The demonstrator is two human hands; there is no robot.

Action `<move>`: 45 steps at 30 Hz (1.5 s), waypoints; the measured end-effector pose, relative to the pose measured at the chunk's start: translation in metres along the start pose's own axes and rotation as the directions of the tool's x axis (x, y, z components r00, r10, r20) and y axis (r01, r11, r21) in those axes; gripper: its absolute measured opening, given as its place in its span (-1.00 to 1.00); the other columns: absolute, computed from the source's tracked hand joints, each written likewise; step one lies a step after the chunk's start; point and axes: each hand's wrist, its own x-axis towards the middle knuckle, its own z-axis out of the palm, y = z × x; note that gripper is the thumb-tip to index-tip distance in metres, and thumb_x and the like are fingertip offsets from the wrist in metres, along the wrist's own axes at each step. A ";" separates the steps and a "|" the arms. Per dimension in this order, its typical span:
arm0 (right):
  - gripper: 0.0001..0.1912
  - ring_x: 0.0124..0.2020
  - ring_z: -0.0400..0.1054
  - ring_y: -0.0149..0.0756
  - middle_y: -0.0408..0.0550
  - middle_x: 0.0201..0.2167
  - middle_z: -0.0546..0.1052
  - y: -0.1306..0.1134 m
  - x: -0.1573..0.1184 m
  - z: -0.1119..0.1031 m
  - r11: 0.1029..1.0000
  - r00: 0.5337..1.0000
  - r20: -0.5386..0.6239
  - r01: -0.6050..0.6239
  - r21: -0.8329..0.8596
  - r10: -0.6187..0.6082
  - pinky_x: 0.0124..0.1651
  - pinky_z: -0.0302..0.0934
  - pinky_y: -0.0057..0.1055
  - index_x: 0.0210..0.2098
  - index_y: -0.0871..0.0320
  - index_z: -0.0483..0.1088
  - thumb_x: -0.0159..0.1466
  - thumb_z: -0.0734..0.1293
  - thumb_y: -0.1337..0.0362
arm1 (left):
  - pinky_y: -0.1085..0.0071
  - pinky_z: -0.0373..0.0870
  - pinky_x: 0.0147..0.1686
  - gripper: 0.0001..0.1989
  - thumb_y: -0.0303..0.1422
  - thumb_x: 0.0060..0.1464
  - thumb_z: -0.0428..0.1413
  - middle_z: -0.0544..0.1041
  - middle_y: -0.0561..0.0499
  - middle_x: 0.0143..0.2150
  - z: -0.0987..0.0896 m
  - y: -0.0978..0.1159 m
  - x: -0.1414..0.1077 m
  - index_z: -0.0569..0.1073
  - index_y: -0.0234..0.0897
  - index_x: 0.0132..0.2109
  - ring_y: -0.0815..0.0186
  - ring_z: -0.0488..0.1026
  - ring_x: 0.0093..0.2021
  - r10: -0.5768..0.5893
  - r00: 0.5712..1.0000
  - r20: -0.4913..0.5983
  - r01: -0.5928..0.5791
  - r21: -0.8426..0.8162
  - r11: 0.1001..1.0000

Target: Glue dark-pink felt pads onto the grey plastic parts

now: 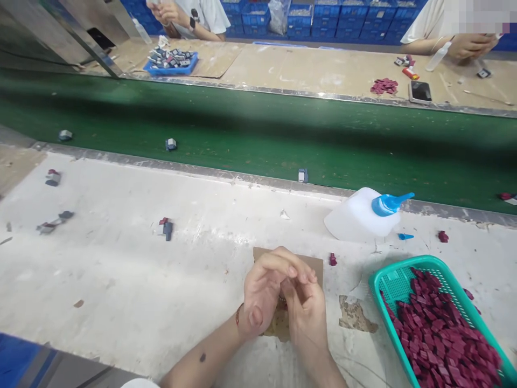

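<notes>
My left hand (262, 293) is cupped palm-up, its thumb apart and its long fingers reaching across to my right hand. Nothing shows in its palm. My right hand (307, 312) touches those fingers with its own bent and pressed together; whether anything small lies inside them is hidden. Both hands are above a piece of brown cardboard (317, 264) on the white tabletop. Just right of them lies a small dark-red piece (333, 259). A green basket (377, 280) full of dark-red pieces (440, 328) stands further right.
A white bottle (351, 218) with a blue nozzle lies behind the hands, near a blue cap (405, 236). Grey-and-red parts (166, 228) are scattered left. A green conveyor belt (242, 134) carries small assemblies. Across it, two people work near a blue tray (194, 66).
</notes>
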 end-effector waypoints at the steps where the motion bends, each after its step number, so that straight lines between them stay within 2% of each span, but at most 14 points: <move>1: -0.75 -0.11 0.48 -0.12 0.02 -0.22 0.58 -0.001 0.000 0.000 1.000 1.000 -0.011 0.009 -0.002 -0.009 -0.01 0.38 -0.20 -0.18 0.12 0.51 0.23 0.39 0.10 | 0.19 0.47 -0.25 -0.59 -0.03 0.22 0.03 0.45 -0.09 -0.28 0.000 0.000 0.001 0.50 -0.23 -0.02 0.13 0.47 -0.28 0.012 1.000 -0.016 -0.012 0.008 1.000; 4: -0.76 -0.08 0.48 -0.12 0.03 -0.18 0.59 -0.007 0.000 0.000 0.999 0.999 -0.016 0.032 -0.005 -0.032 0.02 0.39 -0.20 -0.14 0.11 0.51 0.23 0.39 0.15 | 0.23 0.48 -0.25 -0.59 0.01 0.16 0.07 0.44 -0.06 -0.31 0.000 0.005 0.006 0.52 -0.24 -0.11 0.19 0.47 -0.32 -0.064 0.991 -0.120 0.054 -0.080 0.995; 7: -0.73 -0.07 0.49 -0.17 0.01 -0.14 0.60 -0.013 0.001 0.000 0.998 0.999 0.022 0.043 0.043 -0.044 0.03 0.39 -0.22 -0.07 0.09 0.48 0.24 0.39 0.20 | 0.31 0.49 -0.29 -0.61 0.03 0.07 0.15 0.40 0.02 -0.36 0.000 0.011 0.015 0.48 -0.23 -0.24 0.28 0.44 -0.38 -0.233 0.926 -0.296 0.152 -0.274 0.950; 10: -0.70 -0.12 0.51 -0.21 -0.01 -0.17 0.62 -0.014 0.002 0.002 0.995 0.998 0.043 0.044 0.088 -0.048 0.00 0.41 -0.27 -0.06 0.07 0.48 0.21 0.42 0.21 | 0.36 0.49 -0.32 -0.62 0.02 0.00 0.20 0.35 0.08 -0.39 -0.001 0.013 0.020 0.44 -0.22 -0.28 0.32 0.42 -0.41 -0.288 0.875 -0.389 0.148 -0.351 0.925; 18: -0.69 -0.15 0.53 -0.18 -0.02 -0.23 0.63 -0.016 0.008 -0.002 0.989 0.998 0.041 -0.046 0.138 0.041 -0.01 0.41 -0.25 -0.17 0.09 0.48 0.12 0.50 0.15 | 0.36 0.44 -0.41 -0.61 0.02 0.08 0.14 0.34 0.06 -0.40 -0.002 0.010 0.020 0.45 -0.25 -0.24 0.28 0.44 -0.44 -0.319 0.933 -0.168 0.247 -0.348 0.905; 23: -0.67 -0.23 0.50 -0.24 -0.11 -0.33 0.60 -0.020 0.016 -0.010 0.972 0.987 0.124 -0.123 0.202 0.099 -0.10 0.39 -0.33 -0.21 0.08 0.49 0.05 0.54 0.15 | 0.40 0.42 -0.47 -0.64 -0.03 0.14 0.09 0.39 0.04 -0.39 -0.008 0.007 0.026 0.49 -0.24 -0.20 0.34 0.39 -0.50 -0.370 0.929 0.004 0.342 -0.391 0.854; 27: -0.70 -0.30 0.46 -0.27 -0.14 -0.39 0.58 -0.020 0.018 -0.012 0.982 0.994 0.035 -0.104 0.159 0.099 -0.22 0.37 -0.40 -0.31 0.09 0.50 0.01 0.56 0.15 | 0.28 0.48 -0.38 -0.65 -0.05 0.19 0.06 0.42 -0.01 -0.35 -0.006 0.001 0.030 0.49 -0.25 -0.14 0.25 0.47 -0.42 -0.332 0.933 0.137 0.359 -0.319 0.877; 30: -0.73 -0.32 0.45 -0.27 -0.14 -0.41 0.55 -0.019 0.018 -0.011 0.992 0.996 -0.069 -0.046 0.115 0.054 -0.26 0.36 -0.41 -0.35 0.12 0.48 0.03 0.54 0.14 | 0.20 0.49 -0.30 -0.60 -0.02 0.22 0.04 0.43 -0.08 -0.30 -0.003 -0.004 0.031 0.49 -0.26 -0.10 0.16 0.50 -0.33 -0.257 0.936 0.241 0.291 -0.121 0.949; 33: -0.78 -0.37 0.46 -0.26 -0.15 -0.47 0.52 -0.019 0.017 -0.011 0.996 0.991 -0.137 0.016 0.085 -0.005 -0.30 0.38 -0.40 -0.36 0.12 0.46 0.07 0.50 0.16 | 0.21 0.47 -0.28 -0.62 -0.07 0.25 0.02 0.49 -0.16 -0.28 -0.007 -0.015 0.037 0.51 -0.29 -0.10 0.13 0.50 -0.29 -0.139 0.925 0.354 0.090 0.152 0.984; 36: -0.83 -0.38 0.48 -0.25 -0.13 -0.46 0.55 -0.023 0.016 -0.018 0.997 0.987 -0.148 0.049 -0.055 -0.057 -0.29 0.38 -0.39 -0.30 0.12 0.50 0.10 0.44 0.22 | 0.31 0.44 -0.31 -0.73 -0.21 0.31 -0.02 0.51 -0.10 -0.33 -0.021 -0.035 0.060 0.50 -0.26 -0.16 0.22 0.47 -0.33 0.018 0.973 0.229 -0.094 0.326 0.941; 38: -0.89 -0.35 0.51 -0.23 -0.10 -0.43 0.59 -0.026 0.015 -0.030 0.969 0.985 -0.137 0.075 -0.236 -0.109 -0.25 0.38 -0.37 -0.33 0.11 0.53 0.12 0.41 0.27 | 0.35 0.43 -0.28 -0.75 -0.32 0.34 -0.09 0.49 -0.04 -0.33 -0.033 -0.054 0.087 0.46 -0.23 -0.18 0.28 0.45 -0.33 0.051 0.994 0.101 -0.093 0.464 0.881; 39: -0.93 -0.34 0.52 -0.21 -0.09 -0.42 0.61 -0.026 0.014 -0.037 0.939 0.981 -0.127 0.100 -0.330 -0.149 -0.23 0.38 -0.36 -0.37 0.10 0.54 0.13 0.40 0.29 | 0.33 0.44 -0.24 -0.78 -0.36 0.33 -0.08 0.50 -0.05 -0.28 -0.039 -0.065 0.103 0.46 -0.24 -0.18 0.27 0.46 -0.29 0.021 0.991 0.130 -0.092 0.570 0.817; 42: -0.87 -0.32 0.53 -0.19 -0.07 -0.39 0.64 -0.024 0.006 -0.059 0.813 0.963 -0.064 0.184 -0.552 -0.261 -0.22 0.37 -0.35 -0.40 0.09 0.55 0.22 0.34 0.32 | 0.17 0.37 0.05 -0.75 -0.44 0.26 -0.08 0.49 -0.17 0.00 -0.049 -0.097 0.149 0.46 -0.26 -0.06 0.14 0.41 0.05 -0.141 0.906 0.398 -0.250 0.776 0.579; 45: -0.76 -0.34 0.53 -0.17 -0.06 -0.39 0.63 -0.021 -0.005 -0.073 0.664 0.951 0.008 0.222 -0.714 -0.309 -0.25 0.37 -0.32 -0.36 0.08 0.55 0.32 0.24 0.32 | 0.08 0.19 0.24 -0.62 -0.48 0.23 -0.07 0.36 -0.18 0.27 -0.046 -0.124 0.178 0.41 -0.24 0.14 0.08 0.24 0.26 -0.339 0.731 0.592 -0.432 0.786 0.441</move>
